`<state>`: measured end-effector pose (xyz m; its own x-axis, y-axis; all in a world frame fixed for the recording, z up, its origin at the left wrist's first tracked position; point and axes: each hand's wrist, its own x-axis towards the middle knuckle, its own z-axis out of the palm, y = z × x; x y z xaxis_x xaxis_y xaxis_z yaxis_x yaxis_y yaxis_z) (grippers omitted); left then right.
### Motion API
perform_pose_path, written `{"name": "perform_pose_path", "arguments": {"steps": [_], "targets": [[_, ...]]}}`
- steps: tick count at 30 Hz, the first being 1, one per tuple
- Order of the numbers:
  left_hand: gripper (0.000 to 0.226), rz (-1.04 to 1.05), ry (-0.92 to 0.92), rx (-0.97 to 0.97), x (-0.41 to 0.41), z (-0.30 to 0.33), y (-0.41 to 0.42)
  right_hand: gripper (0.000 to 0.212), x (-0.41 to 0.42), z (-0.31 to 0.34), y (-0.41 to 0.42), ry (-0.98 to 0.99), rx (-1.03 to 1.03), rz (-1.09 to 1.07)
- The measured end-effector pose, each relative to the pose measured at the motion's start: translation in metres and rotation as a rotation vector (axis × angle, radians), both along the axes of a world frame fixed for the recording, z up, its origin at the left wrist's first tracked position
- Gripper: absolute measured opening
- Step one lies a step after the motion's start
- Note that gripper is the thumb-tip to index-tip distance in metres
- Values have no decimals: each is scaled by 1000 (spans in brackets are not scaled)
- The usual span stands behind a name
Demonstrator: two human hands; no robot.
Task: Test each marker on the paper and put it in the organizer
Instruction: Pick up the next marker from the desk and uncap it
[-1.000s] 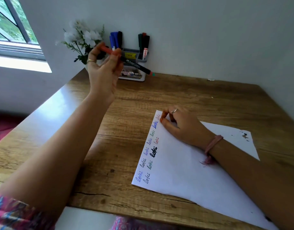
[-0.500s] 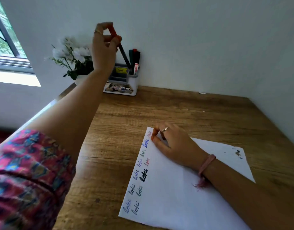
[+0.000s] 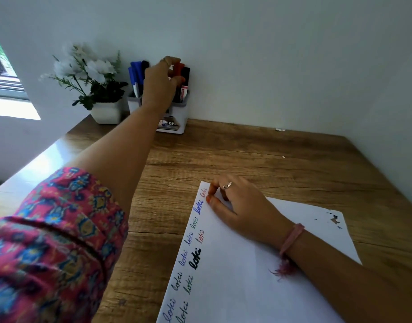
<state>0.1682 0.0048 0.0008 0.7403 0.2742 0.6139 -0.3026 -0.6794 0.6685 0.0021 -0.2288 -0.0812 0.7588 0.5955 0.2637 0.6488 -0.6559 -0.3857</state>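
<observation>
Wooden table point(image 3: 258, 159), visible grain, glossy glare along the left edge. White square pot point(image 3: 106, 112) at the far left corner, against the wall point(image 3: 270, 54). In it: white flowers point(image 3: 84, 66) on green stems with dark leaves. Window point(image 3: 2, 78) at far left, bright sill below it. Two small white scraps point(image 3: 280, 129) on the table near the wall, well apart from the pot.

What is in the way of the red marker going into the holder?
Nothing visible blocks it. The left hand pinches the red marker right over the right side of the organizer, beside the black markers already standing there. Whether its tip is inside yet is hidden behind the fingers.
</observation>
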Motion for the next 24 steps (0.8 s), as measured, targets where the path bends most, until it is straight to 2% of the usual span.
{"name": "perform_pose_path", "arguments": {"steps": [5, 12, 18, 24], "targets": [[41, 35, 35, 51, 5, -5, 3, 15, 0, 1, 0, -3, 3, 3], [67, 112, 110, 61, 6, -6, 1, 14, 1, -1, 0, -4, 14, 9], [57, 123, 48, -53, -12, -12, 5, 13, 2, -2, -1, -8, 19, 18], [44, 21, -1, -4, -57, -26, 0, 14, 2, -2, 0, -18, 24, 15]]}}
